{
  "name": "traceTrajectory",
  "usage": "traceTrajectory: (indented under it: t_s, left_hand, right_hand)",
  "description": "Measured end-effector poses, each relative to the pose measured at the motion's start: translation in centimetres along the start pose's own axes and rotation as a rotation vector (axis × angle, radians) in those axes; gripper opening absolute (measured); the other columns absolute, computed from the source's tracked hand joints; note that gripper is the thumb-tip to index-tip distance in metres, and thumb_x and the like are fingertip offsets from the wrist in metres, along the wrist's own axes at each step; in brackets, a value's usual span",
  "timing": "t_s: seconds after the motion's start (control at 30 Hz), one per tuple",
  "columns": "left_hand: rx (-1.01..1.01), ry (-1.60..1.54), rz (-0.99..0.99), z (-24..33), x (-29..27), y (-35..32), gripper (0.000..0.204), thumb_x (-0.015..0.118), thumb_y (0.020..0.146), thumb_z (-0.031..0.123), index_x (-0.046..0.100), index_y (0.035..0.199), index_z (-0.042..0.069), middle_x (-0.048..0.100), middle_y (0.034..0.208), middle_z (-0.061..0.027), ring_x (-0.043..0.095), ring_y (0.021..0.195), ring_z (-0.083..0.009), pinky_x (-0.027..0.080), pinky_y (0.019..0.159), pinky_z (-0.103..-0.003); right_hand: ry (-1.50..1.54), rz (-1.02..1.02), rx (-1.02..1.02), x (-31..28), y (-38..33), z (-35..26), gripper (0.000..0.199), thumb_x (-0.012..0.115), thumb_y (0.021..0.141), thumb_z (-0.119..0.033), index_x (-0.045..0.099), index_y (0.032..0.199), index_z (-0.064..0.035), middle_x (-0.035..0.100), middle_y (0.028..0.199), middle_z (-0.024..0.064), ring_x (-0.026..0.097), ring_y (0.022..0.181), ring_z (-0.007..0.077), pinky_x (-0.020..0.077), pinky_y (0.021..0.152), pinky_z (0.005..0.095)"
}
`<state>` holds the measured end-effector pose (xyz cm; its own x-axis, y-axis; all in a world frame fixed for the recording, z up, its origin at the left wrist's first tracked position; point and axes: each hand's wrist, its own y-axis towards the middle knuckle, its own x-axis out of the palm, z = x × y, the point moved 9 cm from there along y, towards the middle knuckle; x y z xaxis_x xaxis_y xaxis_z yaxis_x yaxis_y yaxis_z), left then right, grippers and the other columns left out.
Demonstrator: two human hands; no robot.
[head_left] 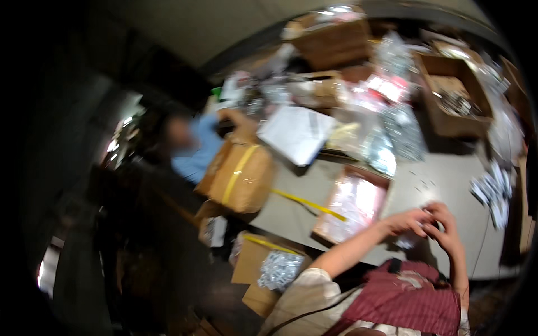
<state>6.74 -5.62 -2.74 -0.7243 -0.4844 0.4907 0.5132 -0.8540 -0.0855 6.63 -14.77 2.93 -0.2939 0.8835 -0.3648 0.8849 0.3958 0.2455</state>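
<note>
The left hand and right hand met above the worktop, fingers curled together; what they held, I could not tell. An open carton stood nearby.

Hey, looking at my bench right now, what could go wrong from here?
The small dark bits scattered just beyond your left hand and right hand might get brushed away.

Your left forearm runs close by the shallow box, so it might nudge it.

The yellow strip reaching that box could snag.
</note>
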Motion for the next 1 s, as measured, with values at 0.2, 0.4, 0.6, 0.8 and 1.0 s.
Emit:
traceTrajectory:
  t_s: [0.2, 0.4, 0.6, 0.8, 1.0]
  left_hand:
    - [0.078, 0.528, 0.400, -3.0, -5.0, 1.5, 0.020, 0.071, 0.075, 0.013, 0.068, 0.088, -0.002, 0.065, 0.071, -0.0061, 0.059, 0.070, -0.0117, 0.047, 0.065, -0.033]
    - [0.077, 0.614, 0.599, -0.5, -3.7, 0.1, 0.022, 0.070, 0.079, 0.016, 0.074, 0.096, 0.002, 0.069, 0.071, -0.0153, 0.067, 0.066, -0.0212, 0.052, 0.065, -0.036]
    - [0.203, 0.683, 0.615, -0.9, -4.9, 0.3, 0.024, 0.067, 0.084, 0.012, 0.075, 0.105, 0.004, 0.073, 0.085, -0.0188, 0.071, 0.077, -0.0239, 0.054, 0.072, -0.037]
    - [0.271, 0.645, 0.682, -0.3, -5.8, -0.1, 0.015, 0.067, 0.085, 0.010, 0.071, 0.094, 0.000, 0.072, 0.080, -0.0132, 0.068, 0.070, -0.0191, 0.053, 0.067, -0.034]
    - [0.217, 0.621, 0.747, -1.0, -7.3, -0.1, 0.013, 0.068, 0.085, 0.010, 0.067, 0.090, -0.002, 0.070, 0.074, -0.0113, 0.067, 0.069, -0.0172, 0.053, 0.064, -0.032]
  right_hand:
    - [-0.071, 0.172, 0.076, -1.4, -0.4, 1.1, 0.014, 0.070, 0.083, -0.006, 0.060, 0.084, 0.0037, 0.066, 0.094, 0.0153, 0.063, 0.083, 0.0257, 0.0504, 0.077, 0.0348]
    - [-0.234, 0.186, 0.059, -1.8, -0.3, 2.1, 0.012, 0.069, 0.082, -0.001, 0.058, 0.083, 0.0040, 0.059, 0.080, 0.0134, 0.058, 0.074, 0.0266, 0.0483, 0.071, 0.0340]
    - [-0.277, 0.196, -0.071, -1.9, 0.0, -0.5, 0.011, 0.067, 0.081, -0.001, 0.058, 0.085, 0.0037, 0.057, 0.082, 0.0129, 0.058, 0.074, 0.0276, 0.0478, 0.071, 0.0351]
    - [-0.156, 0.192, 0.107, -1.9, -1.0, 4.2, 0.011, 0.067, 0.078, 0.003, 0.057, 0.084, 0.0033, 0.058, 0.081, 0.0110, 0.057, 0.072, 0.0213, 0.0475, 0.069, 0.0315]
    - [-0.101, 0.229, 0.155, -2.2, -1.7, 6.0, 0.012, 0.069, 0.078, 0.001, 0.057, 0.083, 0.0020, 0.058, 0.078, 0.0086, 0.055, 0.071, 0.0172, 0.0472, 0.067, 0.0304]
